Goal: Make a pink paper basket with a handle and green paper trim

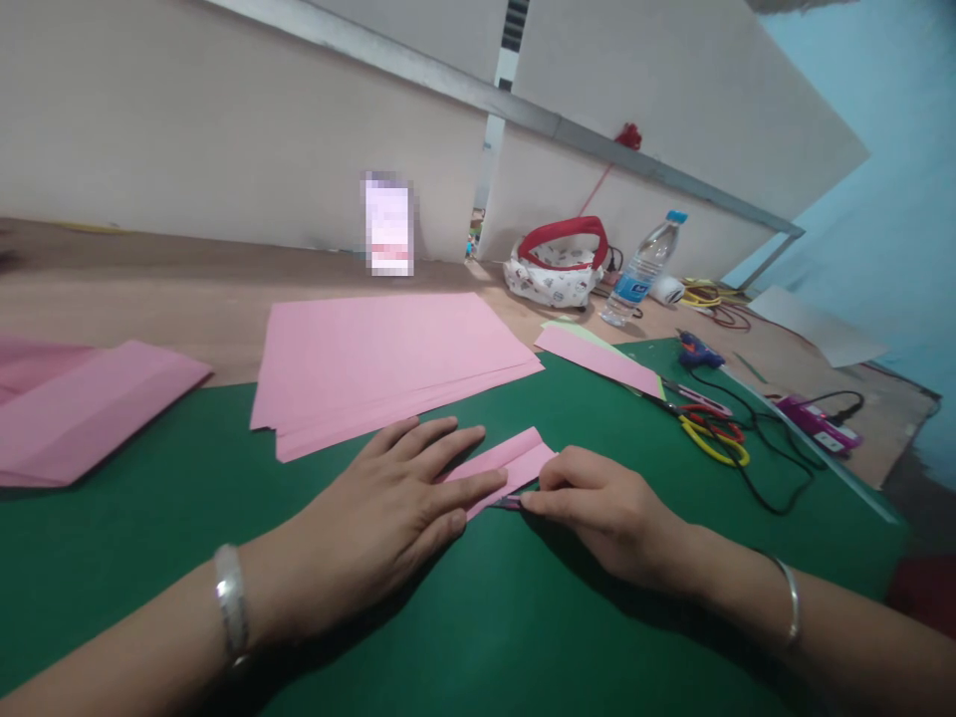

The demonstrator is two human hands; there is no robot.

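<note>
left hand (395,498) flat, fingers spread, pinning folded pink paper strip (508,460); right hand (597,503) fingers pinch its near edge. i'd judge it thin, floppy, creases easily.

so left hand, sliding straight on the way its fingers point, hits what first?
Left hand points up-right along the folded pink strip it presses. Beyond the strip is bare green mat, then probably the scissors; depth is unclear.
</note>
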